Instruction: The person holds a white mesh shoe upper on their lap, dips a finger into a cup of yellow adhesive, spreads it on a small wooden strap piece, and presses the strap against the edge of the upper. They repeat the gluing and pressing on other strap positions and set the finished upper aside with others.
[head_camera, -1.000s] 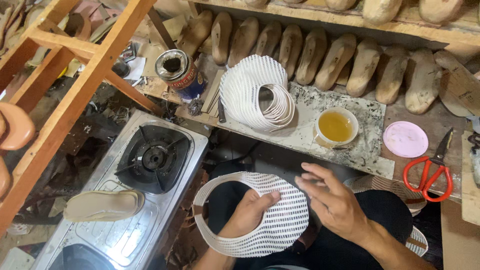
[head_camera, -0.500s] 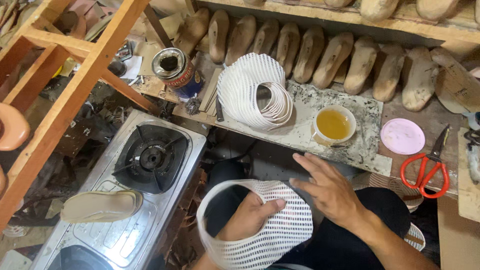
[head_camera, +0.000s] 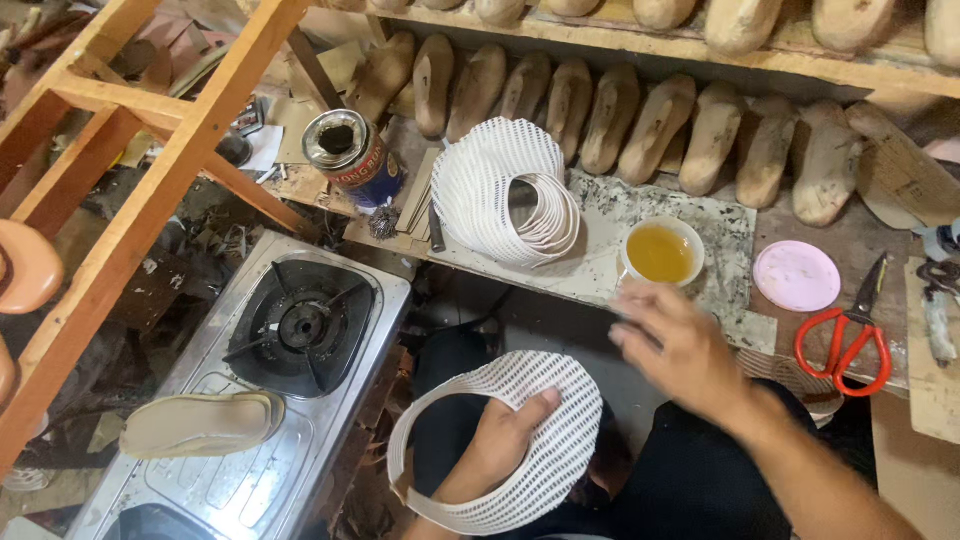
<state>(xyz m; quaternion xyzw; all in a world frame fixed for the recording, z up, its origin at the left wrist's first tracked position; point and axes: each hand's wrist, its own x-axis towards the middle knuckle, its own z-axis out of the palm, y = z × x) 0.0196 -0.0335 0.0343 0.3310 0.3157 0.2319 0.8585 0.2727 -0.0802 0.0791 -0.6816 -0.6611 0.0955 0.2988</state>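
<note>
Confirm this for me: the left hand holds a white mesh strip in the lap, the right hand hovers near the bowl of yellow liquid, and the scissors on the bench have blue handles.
One detail is wrong. The head view shows the scissors with red handles, not blue. The rest holds: the left hand holds the white mesh strip in the lap, and the right hand hovers just below the bowl of yellow liquid.

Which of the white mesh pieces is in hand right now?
The single mesh piece over the lap, held by the left hand. The other mesh pieces sit nested in a stack on the bench, untouched, beside the cup.
</note>
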